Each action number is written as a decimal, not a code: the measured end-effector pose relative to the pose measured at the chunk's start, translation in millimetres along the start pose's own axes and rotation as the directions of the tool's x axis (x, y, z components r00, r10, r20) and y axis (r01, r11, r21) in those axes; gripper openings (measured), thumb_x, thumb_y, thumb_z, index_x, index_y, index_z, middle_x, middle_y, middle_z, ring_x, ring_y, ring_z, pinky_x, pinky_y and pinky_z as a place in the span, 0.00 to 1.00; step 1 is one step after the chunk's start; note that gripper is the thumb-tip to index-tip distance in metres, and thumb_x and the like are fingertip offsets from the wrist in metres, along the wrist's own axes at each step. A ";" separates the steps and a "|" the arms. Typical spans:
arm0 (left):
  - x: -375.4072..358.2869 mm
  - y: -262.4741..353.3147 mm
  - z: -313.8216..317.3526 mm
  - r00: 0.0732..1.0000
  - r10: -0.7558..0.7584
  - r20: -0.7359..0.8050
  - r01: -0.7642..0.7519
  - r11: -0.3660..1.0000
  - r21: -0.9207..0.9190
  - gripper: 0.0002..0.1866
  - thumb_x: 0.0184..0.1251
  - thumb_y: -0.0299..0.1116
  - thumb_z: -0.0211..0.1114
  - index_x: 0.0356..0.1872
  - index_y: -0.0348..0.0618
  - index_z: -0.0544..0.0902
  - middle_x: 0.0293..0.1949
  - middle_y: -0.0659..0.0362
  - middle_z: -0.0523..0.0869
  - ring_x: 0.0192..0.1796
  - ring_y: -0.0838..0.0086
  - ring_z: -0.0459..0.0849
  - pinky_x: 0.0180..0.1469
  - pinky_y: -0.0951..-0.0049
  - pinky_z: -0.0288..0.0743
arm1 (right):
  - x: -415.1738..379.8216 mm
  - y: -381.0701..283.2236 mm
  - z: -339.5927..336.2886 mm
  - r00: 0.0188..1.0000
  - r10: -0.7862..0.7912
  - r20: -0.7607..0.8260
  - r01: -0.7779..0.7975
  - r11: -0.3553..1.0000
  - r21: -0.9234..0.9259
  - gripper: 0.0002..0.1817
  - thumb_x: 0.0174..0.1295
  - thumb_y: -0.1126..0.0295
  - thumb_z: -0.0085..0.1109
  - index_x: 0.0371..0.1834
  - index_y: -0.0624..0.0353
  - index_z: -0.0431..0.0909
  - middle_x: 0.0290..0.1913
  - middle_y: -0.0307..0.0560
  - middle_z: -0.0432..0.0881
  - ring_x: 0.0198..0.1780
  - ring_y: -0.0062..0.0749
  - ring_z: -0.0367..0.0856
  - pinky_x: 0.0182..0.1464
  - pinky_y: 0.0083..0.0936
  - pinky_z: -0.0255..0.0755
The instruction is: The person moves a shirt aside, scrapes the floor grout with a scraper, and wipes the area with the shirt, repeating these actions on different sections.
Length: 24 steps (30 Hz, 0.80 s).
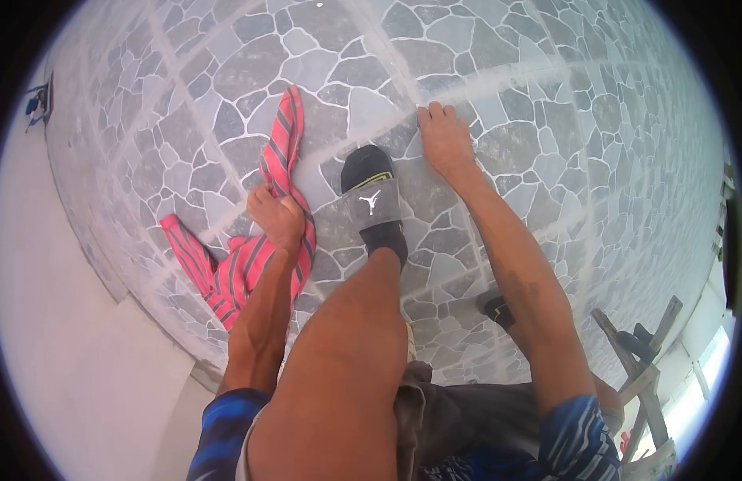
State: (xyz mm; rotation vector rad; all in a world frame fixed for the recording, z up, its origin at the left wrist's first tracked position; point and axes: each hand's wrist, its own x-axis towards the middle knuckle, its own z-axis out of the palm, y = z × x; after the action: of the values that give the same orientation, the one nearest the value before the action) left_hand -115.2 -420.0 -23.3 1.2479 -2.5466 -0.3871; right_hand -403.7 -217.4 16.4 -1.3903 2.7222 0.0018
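Head view, looking straight down: 2 bare arms reach to a floor point(547, 104) of grey stone-pattern tiles with pale grout lines. Left hand point(276, 215) is clenched on a red striped cloth point(251, 256), pressing it against the tiles; the cloth trails up and to the left of the fist. Right hand point(445, 136) lies flat and released on a grout line, fingers spread, holding nothing. Between the hands stands a foot in a black slide sandal point(373, 200) (white logo on its strap). A wooden frame point(640, 361) shows at lower right. Wiping would likely go best with firm, even pressure along the grout, the flat hand bracing.
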 end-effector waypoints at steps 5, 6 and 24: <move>7.8 5.7 1.0 1.000 -0.020 -0.015 0.020 1.000 -0.003 0.21 0.56 0.26 0.57 0.54 0.35 0.75 0.54 0.41 0.76 0.60 0.43 0.72 0.66 0.46 0.62 | -13.3 -6.0 -3.7 1.000 -0.015 0.019 0.014 0.999 0.029 0.12 0.65 0.70 0.54 0.50 0.57 0.79 0.44 0.45 0.78 0.47 0.42 0.80 0.45 0.44 0.76; 7.3 5.7 -0.9 1.000 -0.023 -0.004 0.023 1.000 -0.007 0.21 0.56 0.26 0.57 0.54 0.35 0.75 0.54 0.41 0.76 0.61 0.44 0.71 0.66 0.46 0.61 | -19.0 -6.6 -2.7 1.000 -0.006 0.012 0.006 0.998 0.056 0.12 0.65 0.70 0.54 0.49 0.58 0.80 0.44 0.46 0.78 0.47 0.43 0.81 0.46 0.44 0.77; -1.5 1.2 -7.0 0.999 -0.026 0.021 0.026 1.000 0.008 0.21 0.57 0.26 0.56 0.54 0.34 0.75 0.55 0.41 0.76 0.62 0.45 0.71 0.67 0.46 0.61 | 4.0 49.2 -2.2 0.883 0.292 0.367 -0.466 0.633 0.618 0.21 0.63 0.63 0.59 0.55 0.62 0.84 0.55 0.66 0.84 0.59 0.60 0.81 0.64 0.45 0.72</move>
State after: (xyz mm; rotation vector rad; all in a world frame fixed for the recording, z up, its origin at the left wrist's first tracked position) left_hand -112.6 -418.9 -16.5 1.2875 -2.5541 -0.3981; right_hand -445.9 -191.9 16.4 -0.5365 2.3461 -0.7095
